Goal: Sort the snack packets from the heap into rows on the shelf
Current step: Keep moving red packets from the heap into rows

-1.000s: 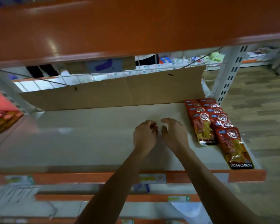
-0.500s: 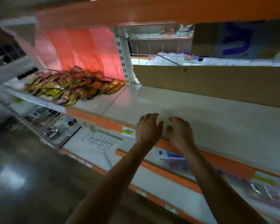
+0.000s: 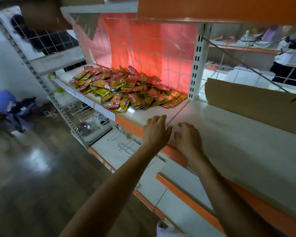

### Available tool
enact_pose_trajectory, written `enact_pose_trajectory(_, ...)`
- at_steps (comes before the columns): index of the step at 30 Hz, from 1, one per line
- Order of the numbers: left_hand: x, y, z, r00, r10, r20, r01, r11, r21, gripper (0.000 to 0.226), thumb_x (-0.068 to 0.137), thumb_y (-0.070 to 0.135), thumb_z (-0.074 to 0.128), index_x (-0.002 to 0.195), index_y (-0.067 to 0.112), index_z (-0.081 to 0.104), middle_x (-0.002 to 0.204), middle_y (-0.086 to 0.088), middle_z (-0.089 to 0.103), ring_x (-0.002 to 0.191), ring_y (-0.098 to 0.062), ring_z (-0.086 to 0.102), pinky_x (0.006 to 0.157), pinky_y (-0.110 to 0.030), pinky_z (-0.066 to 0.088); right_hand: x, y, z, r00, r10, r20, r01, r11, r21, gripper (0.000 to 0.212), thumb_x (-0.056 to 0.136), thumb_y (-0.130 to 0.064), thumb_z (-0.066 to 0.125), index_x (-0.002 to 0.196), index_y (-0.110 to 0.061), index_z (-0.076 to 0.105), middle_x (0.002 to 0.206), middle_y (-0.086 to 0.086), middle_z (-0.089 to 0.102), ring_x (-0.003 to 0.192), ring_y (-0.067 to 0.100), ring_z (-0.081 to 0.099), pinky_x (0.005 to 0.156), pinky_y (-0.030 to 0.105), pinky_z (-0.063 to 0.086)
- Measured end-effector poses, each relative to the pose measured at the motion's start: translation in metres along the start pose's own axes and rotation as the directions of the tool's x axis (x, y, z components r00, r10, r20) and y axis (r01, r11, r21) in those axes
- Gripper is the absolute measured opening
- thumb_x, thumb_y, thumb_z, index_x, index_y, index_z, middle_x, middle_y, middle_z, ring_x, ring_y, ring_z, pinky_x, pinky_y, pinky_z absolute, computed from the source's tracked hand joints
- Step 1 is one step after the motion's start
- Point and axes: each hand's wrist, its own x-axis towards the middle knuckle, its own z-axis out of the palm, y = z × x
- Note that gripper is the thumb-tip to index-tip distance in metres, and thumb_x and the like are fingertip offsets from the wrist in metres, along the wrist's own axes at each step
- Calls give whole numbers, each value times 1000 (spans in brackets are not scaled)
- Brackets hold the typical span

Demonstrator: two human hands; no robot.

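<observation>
A heap of red and yellow snack packets [image 3: 126, 88] lies on the left bay of the white shelf [image 3: 229, 134], in front of a red-lit wire grid back. My left hand [image 3: 155, 132] and my right hand [image 3: 188, 139] hover side by side over the shelf's front edge, right of the heap and apart from it. Both hands hold nothing, fingers loosely spread. The sorted rows are out of view.
A cardboard sheet [image 3: 253, 103] leans along the back of the right bay. A white upright post [image 3: 196, 65] divides the bays. An orange shelf [image 3: 212, 7] hangs overhead. Lower shelves with orange rails [image 3: 186, 189] sit below. A person [image 3: 290, 62] stands behind the shelving at far right.
The view swung left from the sorted rows to the heap. Both empty hands travelled left along the shelf's front edge and now sit closer to the heap.
</observation>
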Motion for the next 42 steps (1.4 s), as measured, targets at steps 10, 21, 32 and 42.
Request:
enact_pose_trajectory(10, 103, -90, -17, 986, -164, 12, 163, 986, 29, 55, 91, 41, 57, 137, 16, 40, 135, -11, 46, 123, -33, 43, 96, -42, 43, 108, -65, 64, 993, -93, 78, 93, 996, 4, 33, 90, -21, 55, 123, -16, 60, 124, 7, 59, 115, 27, 51, 90, 31, 41)
enact_pose_trajectory(21, 218, -156, -27, 990, -133, -50, 130, 990, -58, 36, 96, 34, 49, 122, 9, 52, 122, -14, 54, 112, -30, 48, 86, -39, 43, 196, -96, 100, 975, 170, -142, -169, 985, 20, 39, 93, -30, 56, 121, -3, 52, 119, 20, 57, 112, 36, 51, 91, 40, 39)
enact_pose_trajectory(32, 279, -190, -20, 997, -54, 54, 46, 989, 143, 70, 81, 63, 59, 126, 10, 49, 121, -13, 54, 115, -32, 45, 84, -40, 48, 286, -134, 121, 994, 76, -73, -83, 991, -104, 55, 86, -17, 59, 138, -9, 41, 136, 15, 50, 125, 34, 44, 101, 39, 38)
enact_pose_trajectory(42, 274, -192, -17, 983, 75, 168, -98, 986, 138, 43, 98, 25, 36, 136, 4, 36, 127, -17, 56, 126, -42, 38, 89, -44, 51, 277, -139, 144, 982, 117, -150, -158, 942, -295, 40, 85, -21, 57, 125, -20, 55, 122, 8, 60, 112, 32, 55, 89, 40, 45)
